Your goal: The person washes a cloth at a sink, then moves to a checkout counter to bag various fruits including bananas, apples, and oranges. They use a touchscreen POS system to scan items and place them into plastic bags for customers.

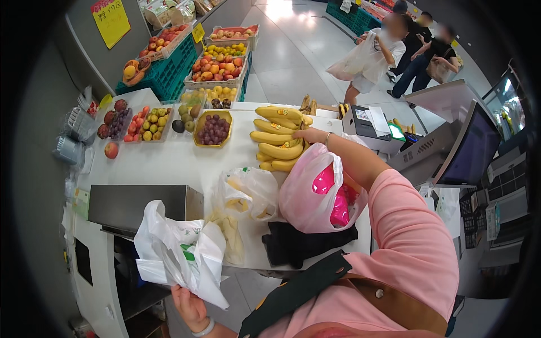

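Note:
At the lower left, my left hand point(189, 306) pinches the edge of a crumpled white plastic bag point(186, 253) with green print. My right hand point(312, 136) reaches over the counter and grips a large bunch of yellow bananas point(279, 137) at its stem end; part of the grip is hidden. Below my right forearm stands a pinkish plastic bag point(300, 198) with shiny pink packages point(338, 207) inside. Beside it on the left sits a translucent plastic bag point(249, 192) with yellowish contents. A black cloth or bag point(308, 245) lies at the near edge.
The white counter point(177, 162) holds packed fruit, a tray of grapes point(214, 129) and an apple point(111, 150). A dark metal box point(135, 207) stands at the left. On the right are a printer point(365, 126) and a monitor point(469, 148). Several people stand beyond the counter.

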{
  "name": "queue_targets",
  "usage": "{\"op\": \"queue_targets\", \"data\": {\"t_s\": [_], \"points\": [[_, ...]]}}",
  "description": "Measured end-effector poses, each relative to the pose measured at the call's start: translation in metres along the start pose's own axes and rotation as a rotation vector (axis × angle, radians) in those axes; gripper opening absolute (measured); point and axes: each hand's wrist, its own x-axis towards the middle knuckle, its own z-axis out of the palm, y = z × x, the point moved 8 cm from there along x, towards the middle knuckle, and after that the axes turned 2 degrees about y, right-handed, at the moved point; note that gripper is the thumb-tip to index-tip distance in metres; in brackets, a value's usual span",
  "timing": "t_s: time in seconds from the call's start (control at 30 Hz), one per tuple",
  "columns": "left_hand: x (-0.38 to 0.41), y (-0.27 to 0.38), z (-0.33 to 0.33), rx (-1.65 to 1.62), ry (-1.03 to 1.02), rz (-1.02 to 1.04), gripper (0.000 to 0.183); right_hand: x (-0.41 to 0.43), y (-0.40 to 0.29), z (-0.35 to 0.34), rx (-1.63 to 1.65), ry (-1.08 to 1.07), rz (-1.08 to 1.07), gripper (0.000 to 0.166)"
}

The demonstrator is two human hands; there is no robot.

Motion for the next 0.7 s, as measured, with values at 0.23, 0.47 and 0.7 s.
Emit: {"op": "queue_targets", "data": {"t_s": [0.23, 0.47, 0.7], "points": [[-0.008, 0.005, -0.003, -0.041, 0.058, 0.011, 0.048, -0.021, -0.08, 0.011, -0.663, 0.408, -0.123, 0.072], [-0.027, 0.011, 0.011, -0.05, 0.056, 0.086, 0.046, -0.077, -0.163, -0.018, -0.537, 0.363, -0.351, 0.058], [-0.049, 0.016, 0.054, -0.195, -0.015, 0.193, 0.045, -0.276, -0.215, -0.008, 0.271, 0.09, -0.525, 0.038]]}}
